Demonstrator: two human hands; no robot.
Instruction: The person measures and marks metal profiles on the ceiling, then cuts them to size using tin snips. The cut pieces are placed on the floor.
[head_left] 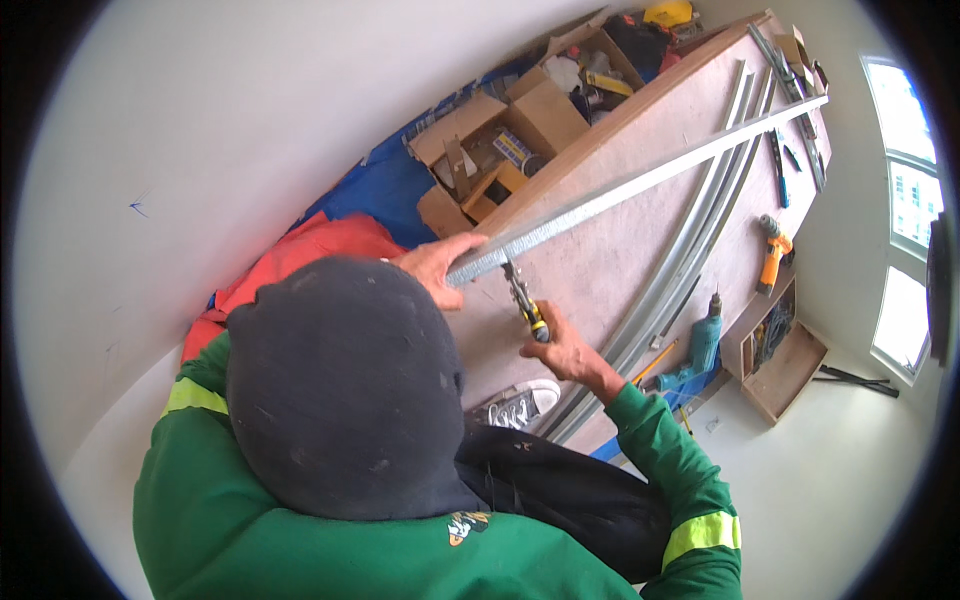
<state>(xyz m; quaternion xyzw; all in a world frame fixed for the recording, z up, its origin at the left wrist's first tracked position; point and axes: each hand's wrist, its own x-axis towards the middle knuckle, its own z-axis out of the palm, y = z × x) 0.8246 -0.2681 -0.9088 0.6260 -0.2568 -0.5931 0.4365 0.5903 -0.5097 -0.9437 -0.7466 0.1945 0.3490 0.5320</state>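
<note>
The left hand [442,268] grasps the near end of a silvery metal channel [640,187], which slants across a wooden board [590,260]; the right hand [572,350] is clenched around a plier-like tool [522,297], its tip at the channel's edge (an orange drill [772,260] lies well apart).

The sweatshirt [330,555] is green with yellow bands [702,538] on its sleeves [665,450]. The cap [345,390] is dark grey, the trousers [570,490] black, the sneaker [543,395] white-toed.

The channel [650,178] crosses over strips [635,330] on the board [590,250]; cartons [548,100] lie left of it, a box [787,378] right
</note>
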